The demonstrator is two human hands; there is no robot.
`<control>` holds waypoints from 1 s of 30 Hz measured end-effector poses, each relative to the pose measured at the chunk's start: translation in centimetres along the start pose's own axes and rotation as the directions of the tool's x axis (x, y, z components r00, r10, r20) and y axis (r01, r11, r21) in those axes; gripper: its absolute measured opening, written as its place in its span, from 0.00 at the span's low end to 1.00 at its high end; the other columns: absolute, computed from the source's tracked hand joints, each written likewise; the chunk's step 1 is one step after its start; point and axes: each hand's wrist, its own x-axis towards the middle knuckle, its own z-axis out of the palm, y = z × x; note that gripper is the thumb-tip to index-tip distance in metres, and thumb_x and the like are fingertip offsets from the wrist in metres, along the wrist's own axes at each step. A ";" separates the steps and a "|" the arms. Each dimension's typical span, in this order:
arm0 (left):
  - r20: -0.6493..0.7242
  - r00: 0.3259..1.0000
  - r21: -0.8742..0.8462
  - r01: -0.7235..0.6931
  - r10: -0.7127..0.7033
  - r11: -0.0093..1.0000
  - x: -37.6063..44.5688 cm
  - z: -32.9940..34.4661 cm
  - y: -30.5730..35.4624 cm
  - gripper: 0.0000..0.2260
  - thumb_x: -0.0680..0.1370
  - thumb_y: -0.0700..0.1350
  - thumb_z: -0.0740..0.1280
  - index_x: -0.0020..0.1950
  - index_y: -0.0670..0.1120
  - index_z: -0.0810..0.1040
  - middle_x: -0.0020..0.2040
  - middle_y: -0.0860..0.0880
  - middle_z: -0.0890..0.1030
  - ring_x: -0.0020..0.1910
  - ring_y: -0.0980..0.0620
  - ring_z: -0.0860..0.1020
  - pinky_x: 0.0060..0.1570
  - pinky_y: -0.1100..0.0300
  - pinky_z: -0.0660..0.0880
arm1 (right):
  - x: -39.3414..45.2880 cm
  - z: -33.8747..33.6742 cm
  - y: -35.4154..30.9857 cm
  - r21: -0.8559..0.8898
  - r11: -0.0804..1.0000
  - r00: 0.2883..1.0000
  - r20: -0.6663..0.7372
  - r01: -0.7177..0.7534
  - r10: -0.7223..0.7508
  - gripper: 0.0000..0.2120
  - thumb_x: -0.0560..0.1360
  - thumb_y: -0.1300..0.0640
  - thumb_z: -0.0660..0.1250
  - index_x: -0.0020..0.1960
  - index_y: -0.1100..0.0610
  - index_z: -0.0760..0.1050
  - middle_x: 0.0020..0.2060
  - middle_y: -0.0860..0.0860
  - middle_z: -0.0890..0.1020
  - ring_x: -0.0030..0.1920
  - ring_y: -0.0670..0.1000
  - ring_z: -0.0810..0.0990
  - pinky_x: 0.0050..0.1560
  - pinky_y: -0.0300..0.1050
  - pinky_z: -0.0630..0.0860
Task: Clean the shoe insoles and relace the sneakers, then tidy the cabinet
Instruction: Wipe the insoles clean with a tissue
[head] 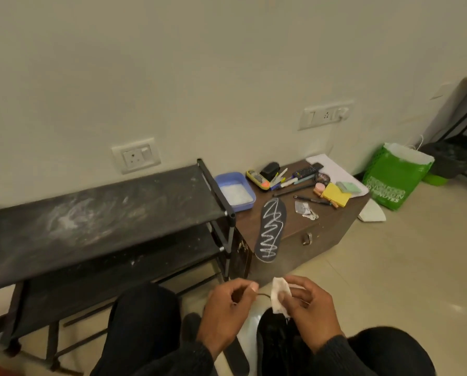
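Two hands meet low in the view, above a black sneaker [278, 340] on the floor between the person's knees. The left hand [227, 302] pinches the end of a thin dark lace [263, 295] between thumb and forefinger. The right hand [308, 308] has its fingers curled round a white wipe [279, 297], touching the lace. Beyond the hands, a black insole [271, 229] marked with a white zigzag lies on a low brown bench [324, 226], overhanging its front edge. Just past it sits a blue tub [235, 191] of white powder. Left of the hands stands a dusty black shoe rack [97, 213].
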 end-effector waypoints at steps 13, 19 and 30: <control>0.086 0.955 0.502 -0.288 0.284 0.815 19.9 3.2 0.2 0.17 0.82 0.54 0.62 0.68 0.50 0.76 0.65 0.54 0.76 0.64 0.57 0.72 0.64 0.71 0.61 | 19.7 -2.4 -1.8 0.190 0.982 0.991 -0.127 -0.012 0.037 0.04 0.68 0.68 0.78 0.39 0.61 0.86 0.38 0.60 0.86 0.43 0.61 0.85 0.44 0.47 0.84; 0.305 0.952 0.621 -0.205 0.009 0.756 25.4 5.9 0.0 0.21 0.83 0.49 0.62 0.75 0.45 0.68 0.77 0.49 0.60 0.73 0.45 0.62 0.71 0.52 0.65 | 30.7 -0.7 -3.0 -0.264 0.962 0.994 -0.060 0.068 -0.087 0.05 0.72 0.58 0.76 0.46 0.51 0.82 0.50 0.45 0.83 0.51 0.46 0.80 0.54 0.46 0.78; 0.356 0.920 0.718 -0.158 -0.163 0.677 27.2 7.0 1.0 0.28 0.79 0.40 0.65 0.78 0.42 0.62 0.81 0.41 0.49 0.78 0.34 0.50 0.76 0.44 0.55 | 40.0 4.6 -0.5 -0.818 0.476 0.904 0.116 0.322 -0.412 0.09 0.76 0.66 0.65 0.53 0.59 0.81 0.51 0.56 0.80 0.52 0.57 0.78 0.53 0.52 0.77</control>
